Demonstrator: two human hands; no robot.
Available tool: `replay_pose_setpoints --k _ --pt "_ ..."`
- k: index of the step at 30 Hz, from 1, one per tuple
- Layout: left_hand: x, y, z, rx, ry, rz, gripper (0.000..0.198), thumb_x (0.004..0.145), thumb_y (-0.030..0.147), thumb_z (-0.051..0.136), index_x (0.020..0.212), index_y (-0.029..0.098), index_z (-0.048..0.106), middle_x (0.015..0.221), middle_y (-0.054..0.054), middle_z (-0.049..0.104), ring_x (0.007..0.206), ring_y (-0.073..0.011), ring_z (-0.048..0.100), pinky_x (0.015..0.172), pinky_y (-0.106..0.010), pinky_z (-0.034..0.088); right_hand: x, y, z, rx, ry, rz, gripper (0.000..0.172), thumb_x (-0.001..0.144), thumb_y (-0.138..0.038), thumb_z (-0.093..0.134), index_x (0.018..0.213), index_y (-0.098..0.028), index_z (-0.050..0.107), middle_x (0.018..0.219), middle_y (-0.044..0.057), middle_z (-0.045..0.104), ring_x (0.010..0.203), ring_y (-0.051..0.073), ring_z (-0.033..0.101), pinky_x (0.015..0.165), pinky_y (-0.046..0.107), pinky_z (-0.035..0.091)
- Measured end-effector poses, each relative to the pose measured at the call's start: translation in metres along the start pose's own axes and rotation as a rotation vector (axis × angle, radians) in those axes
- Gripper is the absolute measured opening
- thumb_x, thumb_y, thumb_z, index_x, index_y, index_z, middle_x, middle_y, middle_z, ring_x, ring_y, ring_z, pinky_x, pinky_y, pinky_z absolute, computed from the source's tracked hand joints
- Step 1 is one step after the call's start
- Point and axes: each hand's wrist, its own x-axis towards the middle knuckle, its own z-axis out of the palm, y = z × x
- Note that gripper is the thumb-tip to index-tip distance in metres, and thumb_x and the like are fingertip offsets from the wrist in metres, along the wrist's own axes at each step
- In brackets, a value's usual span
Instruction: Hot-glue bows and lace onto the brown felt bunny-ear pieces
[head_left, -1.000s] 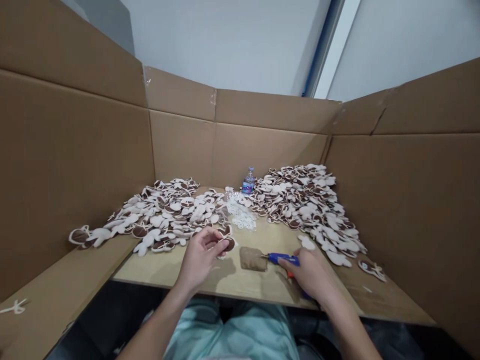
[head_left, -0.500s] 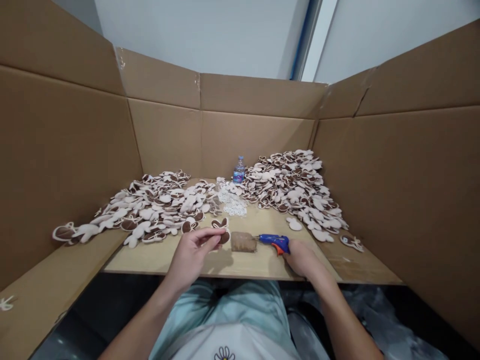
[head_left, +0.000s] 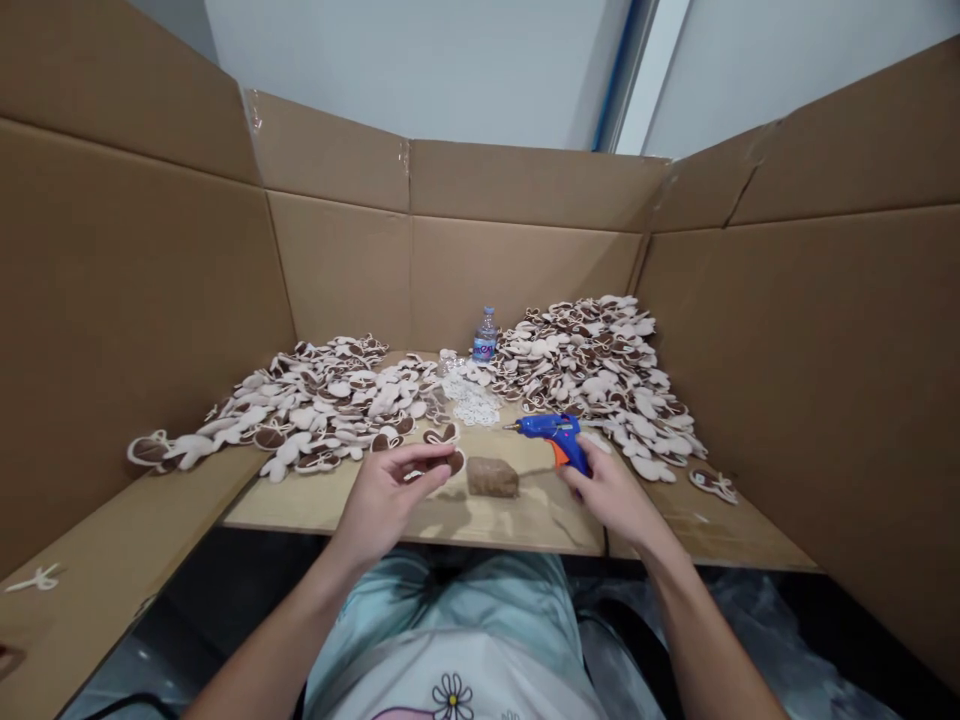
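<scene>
My left hand (head_left: 391, 492) pinches a small brown and cream bunny-shaped piece (head_left: 448, 464) just above the wooden board (head_left: 525, 515). My right hand (head_left: 609, 492) grips the handle of a blue glue gun (head_left: 551, 432) with an orange trigger, lifted off the board, nozzle pointing left. A small brown burlap block (head_left: 492, 477) lies on the board between my two hands.
A heap of bunny pieces (head_left: 322, 405) covers the left of the board, another heap (head_left: 600, 375) the right. White lace bits (head_left: 471, 402) and a small water bottle (head_left: 485, 337) sit at the back. Cardboard walls (head_left: 810, 360) enclose the space on three sides.
My right hand has lifted the glue gun off the board and raised it. My left hand keeps the bunny piece in nearly the same place.
</scene>
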Motion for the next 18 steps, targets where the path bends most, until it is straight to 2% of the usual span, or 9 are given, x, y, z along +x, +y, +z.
replay_pose_setpoints --k 2,5,10,14,18 --pt "0.001 0.0 0.0 -0.009 -0.013 -0.005 0.025 0.073 0.03 0.077 0.097 0.024 0.078 0.101 -0.006 0.079 0.095 -0.024 0.073 0.086 -0.035 0.057 -0.007 -0.01 0.001 0.07 0.013 -0.086 0.029 0.081 -0.039 0.06 0.101 -0.018 0.062 0.095 0.007 0.072 0.083 0.024 0.065 0.073 0.032 0.051" --pt "0.001 0.0 0.0 -0.024 -0.029 -0.005 0.024 0.074 0.03 0.076 0.097 0.025 0.078 0.101 -0.006 0.079 0.097 -0.0237 0.072 0.09 -0.037 0.055 -0.018 -0.022 0.006 0.107 0.0 -0.142 0.031 0.086 -0.048 0.058 0.096 -0.019 0.063 0.09 0.006 0.071 0.079 0.023 0.064 0.07 0.031 0.049" --pt "-0.001 0.002 -0.001 0.005 -0.042 0.017 0.022 0.077 0.03 0.073 0.098 0.026 0.078 0.101 -0.007 0.079 0.097 -0.0241 0.072 0.092 -0.039 0.054 -0.03 -0.03 0.015 -0.026 0.032 -0.21 0.025 0.089 -0.045 0.056 0.081 -0.021 0.058 0.067 0.0 0.063 0.059 0.018 0.054 0.056 0.026 0.04" --pt "-0.003 0.005 -0.001 0.007 -0.047 0.025 0.019 0.076 0.028 0.073 0.095 0.028 0.079 0.102 -0.005 0.079 0.096 -0.0232 0.072 0.091 -0.038 0.055 -0.032 -0.031 0.018 -0.081 0.079 -0.231 0.026 0.089 -0.045 0.056 0.078 -0.022 0.055 0.06 -0.003 0.057 0.051 0.015 0.047 0.052 0.025 0.034" --pt "-0.003 0.006 0.0 -0.012 -0.06 0.016 0.019 0.076 0.029 0.075 0.094 0.029 0.079 0.103 -0.004 0.079 0.097 -0.0231 0.072 0.09 -0.037 0.055 -0.031 -0.031 0.019 -0.104 0.088 -0.238 0.025 0.089 -0.043 0.056 0.076 -0.022 0.054 0.061 -0.002 0.058 0.051 0.015 0.047 0.05 0.025 0.031"
